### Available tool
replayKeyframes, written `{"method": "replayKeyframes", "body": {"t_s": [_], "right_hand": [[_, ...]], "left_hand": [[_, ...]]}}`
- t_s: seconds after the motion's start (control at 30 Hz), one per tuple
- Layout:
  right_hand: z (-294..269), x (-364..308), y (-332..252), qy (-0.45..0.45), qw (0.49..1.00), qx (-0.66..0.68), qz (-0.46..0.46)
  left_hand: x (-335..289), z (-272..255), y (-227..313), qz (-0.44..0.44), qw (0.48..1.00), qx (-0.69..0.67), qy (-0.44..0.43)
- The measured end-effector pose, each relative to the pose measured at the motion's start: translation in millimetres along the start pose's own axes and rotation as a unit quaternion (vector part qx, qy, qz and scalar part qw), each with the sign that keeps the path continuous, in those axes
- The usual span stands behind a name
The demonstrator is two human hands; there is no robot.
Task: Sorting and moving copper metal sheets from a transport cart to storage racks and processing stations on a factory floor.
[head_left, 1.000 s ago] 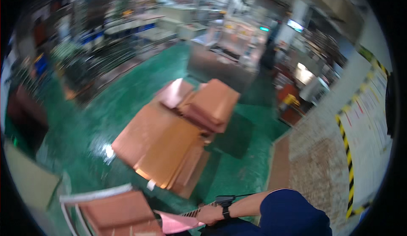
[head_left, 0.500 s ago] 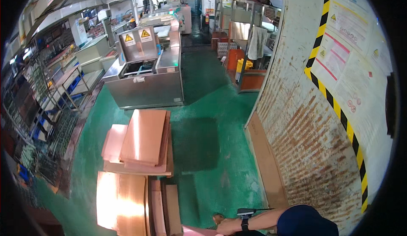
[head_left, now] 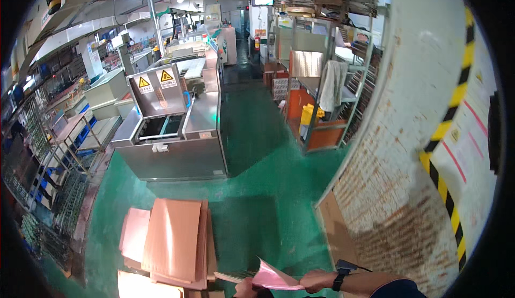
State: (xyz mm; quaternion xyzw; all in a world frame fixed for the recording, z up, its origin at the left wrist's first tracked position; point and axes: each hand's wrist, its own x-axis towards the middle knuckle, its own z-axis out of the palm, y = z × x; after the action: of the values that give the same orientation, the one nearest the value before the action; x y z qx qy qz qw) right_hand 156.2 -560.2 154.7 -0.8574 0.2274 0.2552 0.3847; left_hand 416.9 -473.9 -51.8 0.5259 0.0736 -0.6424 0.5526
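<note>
A: The copper stack (head_left: 174, 244) is lying on the green floor (head_left: 263, 191), just left of the hands. How should the pink sheet (head_left: 273, 277) be handled?

B: It is best being kept level and supported at both edges, so no bending is caused.

A: And the grips?

B: It is being pinched by the right hand (head_left: 317, 281) at one edge; the left hand (head_left: 245, 287) is being closed on the other.

Both hands sit low in view, left hand (head_left: 245, 287) and right hand (head_left: 316, 281) each in a closed grip.
</note>
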Motion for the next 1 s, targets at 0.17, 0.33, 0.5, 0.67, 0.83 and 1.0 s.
{"method": "replayKeyframes", "body": {"t_s": [0.17,0.33,0.5,0.67,0.83,1.0], "right_hand": [[-54,17,117,0.11,0.705,0.691,0.12],[-213,64,208,-0.077,0.984,-0.023,0.16],[-369,90,317,-0.033,0.996,-0.018,0.084],[-495,134,451,-0.033,0.996,-0.065,0.057],[-664,189,521,-0.052,0.984,-0.168,0.017],[-801,289,593,-0.116,0.966,-0.229,-0.012]], "left_hand": [[108,131,58,-0.046,0.996,0.074,-0.034],[227,217,111,0.251,0.619,0.734,-0.124],[331,334,164,0.259,0.682,0.678,-0.093],[391,450,230,0.204,0.728,0.653,-0.047],[563,480,221,0.169,0.899,0.404,-0.007],[687,518,256,0.239,0.936,0.254,0.037]]}}
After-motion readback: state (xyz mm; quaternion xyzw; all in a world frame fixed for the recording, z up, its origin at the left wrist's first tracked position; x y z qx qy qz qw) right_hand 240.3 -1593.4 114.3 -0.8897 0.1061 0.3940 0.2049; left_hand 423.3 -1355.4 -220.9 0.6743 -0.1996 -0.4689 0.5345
